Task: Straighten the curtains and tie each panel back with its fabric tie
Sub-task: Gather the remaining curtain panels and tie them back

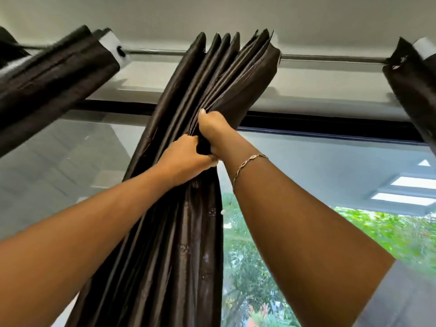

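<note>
A dark brown satin curtain panel hangs gathered in tight pleats from a metal rod near the ceiling. Both my arms reach up to it. My left hand grips the bunched folds from the left. My right hand, with a thin bracelet on its wrist, pinches the pleats just above it, thumb pointing up. A second brown panel hangs bunched at the upper left, and a third at the upper right edge. No fabric tie is visible.
Behind the curtains is a large window with a black top frame. Green trees show through the glass at the lower right. The white ceiling is close above the rod.
</note>
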